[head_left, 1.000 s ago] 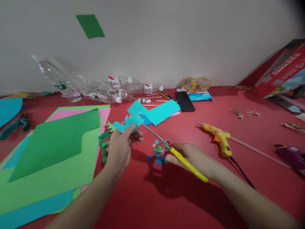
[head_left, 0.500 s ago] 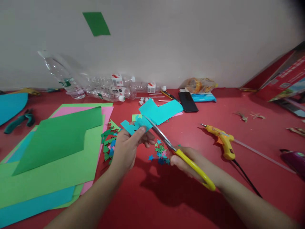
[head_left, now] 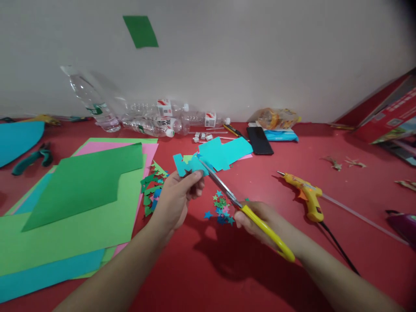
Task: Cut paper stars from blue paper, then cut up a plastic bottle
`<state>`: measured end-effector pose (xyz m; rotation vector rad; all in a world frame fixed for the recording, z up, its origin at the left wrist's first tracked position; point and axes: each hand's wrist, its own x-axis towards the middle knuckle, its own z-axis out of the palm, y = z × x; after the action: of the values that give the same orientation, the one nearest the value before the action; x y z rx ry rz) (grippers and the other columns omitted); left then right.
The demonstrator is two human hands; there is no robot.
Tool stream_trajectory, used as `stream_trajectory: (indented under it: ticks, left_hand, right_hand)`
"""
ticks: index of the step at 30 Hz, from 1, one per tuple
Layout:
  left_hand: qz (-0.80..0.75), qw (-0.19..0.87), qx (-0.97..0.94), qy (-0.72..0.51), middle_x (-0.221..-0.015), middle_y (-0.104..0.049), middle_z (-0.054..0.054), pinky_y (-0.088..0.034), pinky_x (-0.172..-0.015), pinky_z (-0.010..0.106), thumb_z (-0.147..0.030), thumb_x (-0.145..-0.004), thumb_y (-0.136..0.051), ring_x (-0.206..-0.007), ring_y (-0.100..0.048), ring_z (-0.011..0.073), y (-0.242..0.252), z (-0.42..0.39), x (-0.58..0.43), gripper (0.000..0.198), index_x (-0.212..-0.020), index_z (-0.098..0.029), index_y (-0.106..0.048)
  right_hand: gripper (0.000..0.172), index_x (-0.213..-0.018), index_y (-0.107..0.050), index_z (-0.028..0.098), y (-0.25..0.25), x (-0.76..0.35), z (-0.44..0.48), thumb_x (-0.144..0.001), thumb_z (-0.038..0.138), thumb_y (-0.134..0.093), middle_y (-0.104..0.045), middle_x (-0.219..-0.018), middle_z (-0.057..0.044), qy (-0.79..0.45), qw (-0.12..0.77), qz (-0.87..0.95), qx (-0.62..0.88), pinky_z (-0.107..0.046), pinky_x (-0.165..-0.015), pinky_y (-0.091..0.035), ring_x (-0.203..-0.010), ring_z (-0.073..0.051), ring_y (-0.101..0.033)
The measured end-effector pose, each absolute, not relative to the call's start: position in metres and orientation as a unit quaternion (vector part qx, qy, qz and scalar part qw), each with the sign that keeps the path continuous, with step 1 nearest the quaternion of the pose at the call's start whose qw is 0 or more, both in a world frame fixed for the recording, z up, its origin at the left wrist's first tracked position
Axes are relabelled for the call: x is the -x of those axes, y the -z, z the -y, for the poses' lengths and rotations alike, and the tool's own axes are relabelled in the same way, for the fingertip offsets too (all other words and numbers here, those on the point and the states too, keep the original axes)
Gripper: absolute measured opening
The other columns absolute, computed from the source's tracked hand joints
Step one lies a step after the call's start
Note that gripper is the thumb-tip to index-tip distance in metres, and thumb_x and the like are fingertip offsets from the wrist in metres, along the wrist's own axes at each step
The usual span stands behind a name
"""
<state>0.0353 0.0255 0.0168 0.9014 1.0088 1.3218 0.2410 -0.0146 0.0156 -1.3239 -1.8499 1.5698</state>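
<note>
My left hand (head_left: 177,193) pinches a small piece of light-blue paper (head_left: 194,164) with notches cut into its edge. Yellow-handled scissors (head_left: 240,203) are gripped in my right hand (head_left: 260,221), their blades reaching up and left to the paper at my left fingertips. Whether the blades are fully closed, I cannot tell. Below the blades lies a pile of small paper stars (head_left: 222,208) in blue, green and pink. Cut paper scraps (head_left: 151,188) lie left of my left hand. Behind the held piece is a larger light-blue sheet (head_left: 224,152).
Coloured paper sheets (head_left: 87,186) are stacked at left, near pliers (head_left: 32,159). Along the wall are plastic bottles (head_left: 152,125) and a black phone (head_left: 260,141). A yellow glue gun (head_left: 305,195) with its cord lies at right, and a red box (head_left: 390,112) stands beyond it.
The held paper has turned slightly in my left hand, and its left strip now points more upward. The scissors stay against it. The whole view has shifted a little.
</note>
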Motion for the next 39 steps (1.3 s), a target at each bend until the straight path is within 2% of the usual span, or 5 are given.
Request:
stream_trajectory:
  ticks: [6,19,24,29,39]
  left_hand:
    - [-0.431,0.527,-0.452,-0.576,-0.054,-0.059,-0.003,-0.038,-0.047,0.021,-0.023,-0.077,-0.064,-0.047,-0.05,0.0079,-0.0185,-0.0241,-0.0339,0.016,-0.063,-0.018,-0.059]
    - [-0.478,0.439,-0.503,-0.571,-0.051,-0.058,-0.002,-0.039,-0.046,0.023,-0.022,-0.076,-0.061,-0.046,-0.051,0.0098,-0.0249,-0.0202,-0.0326,0.017,-0.06,-0.019,-0.06]
    - [-0.482,0.438,-0.502,-0.569,-0.051,-0.058,-0.002,-0.039,-0.045,0.022,-0.022,-0.076,-0.061,-0.045,-0.051,0.0093,-0.0256,-0.0206,-0.0315,0.017,-0.06,-0.019,-0.06]
    - [-0.478,0.446,-0.5,-0.568,-0.051,-0.058,-0.002,-0.039,-0.044,0.021,-0.022,-0.076,-0.061,-0.045,-0.051,0.0086,-0.0258,-0.0214,-0.0318,0.016,-0.06,-0.018,-0.06]
    - [-0.452,0.494,-0.466,-0.579,-0.052,-0.059,-0.004,-0.038,-0.041,0.018,-0.023,-0.076,-0.064,-0.043,-0.051,0.0065,-0.021,-0.0232,-0.0304,0.014,-0.064,-0.017,-0.06]
  right_hand:
    - [0.047,-0.074,-0.049,0.019,-0.0136,-0.2442,0.0162,-0.089,0.064,-0.049,-0.036,-0.057,0.007,-0.559,0.176,0.66,0.471,-0.023,-0.043,-0.024,-0.048,-0.008,-0.033]
    - [0.064,-0.087,-0.056,0.018,-0.0179,-0.2443,0.0212,-0.084,0.079,-0.036,-0.039,-0.058,0.005,-0.56,0.18,0.682,0.435,-0.024,-0.044,-0.026,-0.049,-0.01,-0.035]
    - [0.057,-0.081,-0.053,0.019,-0.016,-0.2417,0.0182,-0.087,0.074,-0.039,-0.035,-0.056,0.007,-0.58,0.185,0.673,0.419,-0.024,-0.044,-0.025,-0.048,-0.009,-0.032]
    - [0.06,-0.074,-0.049,0.02,-0.013,-0.2401,0.0182,-0.084,0.078,-0.039,-0.035,-0.055,0.007,-0.578,0.196,0.663,0.433,-0.024,-0.043,-0.024,-0.047,-0.009,-0.031]
    - [0.058,-0.071,-0.045,0.02,-0.0133,-0.2397,0.0174,-0.088,0.075,-0.037,-0.037,-0.055,0.006,-0.559,0.199,0.686,0.421,-0.022,-0.043,-0.023,-0.048,-0.008,-0.033]
